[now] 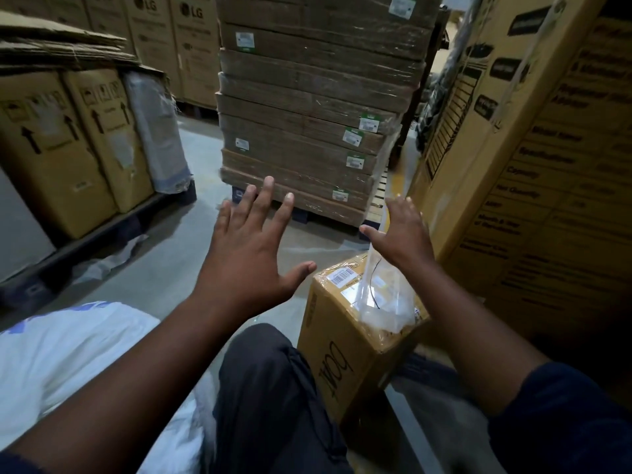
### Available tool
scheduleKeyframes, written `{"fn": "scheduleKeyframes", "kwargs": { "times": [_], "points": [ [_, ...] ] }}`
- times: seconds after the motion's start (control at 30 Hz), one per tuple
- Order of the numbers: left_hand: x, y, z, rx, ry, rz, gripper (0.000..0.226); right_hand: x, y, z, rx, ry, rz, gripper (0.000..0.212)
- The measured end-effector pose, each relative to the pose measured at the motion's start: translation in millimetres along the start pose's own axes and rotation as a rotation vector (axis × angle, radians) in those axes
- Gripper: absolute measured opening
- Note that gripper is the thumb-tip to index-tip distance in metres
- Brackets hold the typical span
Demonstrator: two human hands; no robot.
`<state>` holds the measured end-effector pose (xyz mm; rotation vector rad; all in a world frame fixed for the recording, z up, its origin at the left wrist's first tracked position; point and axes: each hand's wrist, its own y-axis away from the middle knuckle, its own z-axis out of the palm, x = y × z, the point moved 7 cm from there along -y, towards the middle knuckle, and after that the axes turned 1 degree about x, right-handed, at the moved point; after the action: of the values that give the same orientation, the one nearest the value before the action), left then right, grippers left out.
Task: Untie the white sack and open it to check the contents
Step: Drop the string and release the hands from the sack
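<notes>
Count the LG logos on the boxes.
2. One LG logo is on a top-left box; the second LG logo is on the next box rightward, beside the wrapped stack. Others may be hidden.

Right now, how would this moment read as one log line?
left hand open, empty | right hand open, empty | white sack untouched, lower left

The single head view looks forward and down from just above a small box [355, 323], close to it, facing a wrapped pallet stack [307, 107] farther beyond on the floor.
</notes>
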<state>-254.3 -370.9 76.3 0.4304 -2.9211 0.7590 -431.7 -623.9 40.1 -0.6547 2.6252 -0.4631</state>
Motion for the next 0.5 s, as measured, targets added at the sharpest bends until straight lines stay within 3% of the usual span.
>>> {"fn": "scheduleKeyframes", "kwargs": {
  "times": [0.2, 0.5],
  "points": [
    [-59.9, 32.4, -24.1, 0.039, -0.115, -0.098, 0.106, -108.3, 7.7, -3.3, 0.05, -0.067, -0.266, 0.093],
    [-209.2, 216.9, -93.1, 0.09, -0.352, -0.54, 0.103, -380.1, 148.7, 51.8, -0.075, -0.438, -0.804, 0.095]
  ]
}}
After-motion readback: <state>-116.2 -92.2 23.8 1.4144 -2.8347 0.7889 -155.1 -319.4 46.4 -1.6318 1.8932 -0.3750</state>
